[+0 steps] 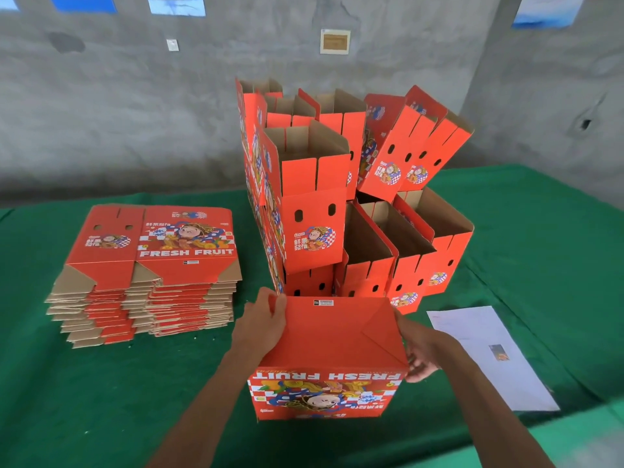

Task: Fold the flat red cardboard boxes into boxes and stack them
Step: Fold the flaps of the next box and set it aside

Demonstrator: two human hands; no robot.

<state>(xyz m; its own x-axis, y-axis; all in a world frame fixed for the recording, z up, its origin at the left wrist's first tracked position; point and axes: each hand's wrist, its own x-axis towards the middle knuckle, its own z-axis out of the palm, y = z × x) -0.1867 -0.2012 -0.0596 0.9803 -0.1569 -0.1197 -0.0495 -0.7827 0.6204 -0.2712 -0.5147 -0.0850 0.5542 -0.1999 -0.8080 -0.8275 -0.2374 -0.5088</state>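
While the folded red box (329, 336) stands bottom-up near the table's (101, 383) front edge, long axis left to right, my left hand (266, 319) grips its left end and my right hand (420, 354) its right; the box stack (354, 214) lies directly beyond.

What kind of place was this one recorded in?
Probably a small packing workroom or storeroom, not a home. A bare grey concrete wall stands behind a table with a green cloth, which holds a pile of flat red boxes and a stack of folded boxes.
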